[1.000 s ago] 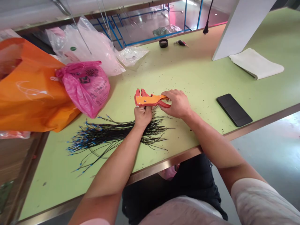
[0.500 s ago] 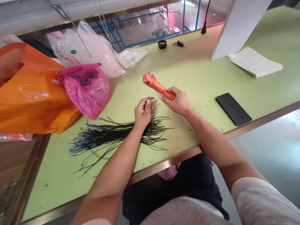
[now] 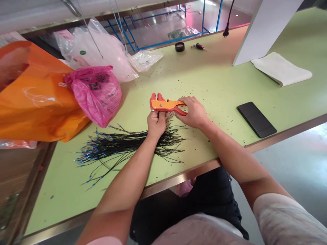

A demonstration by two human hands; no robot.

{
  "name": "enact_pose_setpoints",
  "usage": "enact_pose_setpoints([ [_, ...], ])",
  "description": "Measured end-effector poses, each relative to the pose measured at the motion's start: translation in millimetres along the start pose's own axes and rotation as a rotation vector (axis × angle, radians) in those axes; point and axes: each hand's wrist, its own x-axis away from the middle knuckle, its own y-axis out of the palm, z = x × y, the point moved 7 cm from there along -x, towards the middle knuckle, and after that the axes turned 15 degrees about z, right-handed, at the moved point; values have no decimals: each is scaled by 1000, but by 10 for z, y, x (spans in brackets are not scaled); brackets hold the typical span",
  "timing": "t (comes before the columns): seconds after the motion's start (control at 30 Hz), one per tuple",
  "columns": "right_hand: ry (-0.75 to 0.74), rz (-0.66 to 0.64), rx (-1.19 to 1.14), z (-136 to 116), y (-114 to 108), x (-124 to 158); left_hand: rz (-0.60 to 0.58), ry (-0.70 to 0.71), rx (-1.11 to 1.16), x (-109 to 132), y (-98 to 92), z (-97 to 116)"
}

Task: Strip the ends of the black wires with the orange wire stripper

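My right hand (image 3: 194, 111) is closed round the handles of a red and orange wire stripper (image 3: 167, 105), whose notched jaws point left and up. Directly beneath the tool is my left hand (image 3: 156, 124), fingers curled in a pinch at the upper right of a bundle of thin black wires (image 3: 125, 142). A black wire seems to be pinched there; the stripper hides the fingertips and the wire's end. The bundle lies across the table under my left wrist, blue-tipped ends to the left, plain ends fanned to the right.
Left of the wires stand an orange bag (image 3: 38, 102) and a knotted pink bag (image 3: 98, 95), with clear plastic bags (image 3: 102, 51) behind. A black phone (image 3: 257, 119) and a folded cloth (image 3: 282, 69) lie right. Tape (image 3: 179, 47) and keys (image 3: 198, 46) sit at the back edge.
The wire stripper has come down and left, turning nearly level, and now sits over my left fingertips. My left hand stays at the wires. The camera view has shifted slightly.
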Motion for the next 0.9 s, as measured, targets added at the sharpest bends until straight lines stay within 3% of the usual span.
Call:
enact_pose_setpoints([
  [0.2, -101, -5, 18, -45, 14, 15, 30, -6, 0, -16, -17, -17],
  [0.5, -88, -18, 64, -66, 25, 18, 39, 55, 7, -9, -11, 70],
  [0.73, 12, -57, 136, -28, 5, -4, 16, 53, 87, 15, 17, 181],
  [0.9, 232, -30, 49, 144, -10, -15, -13, -54, 161, 34, 72, 110],
])
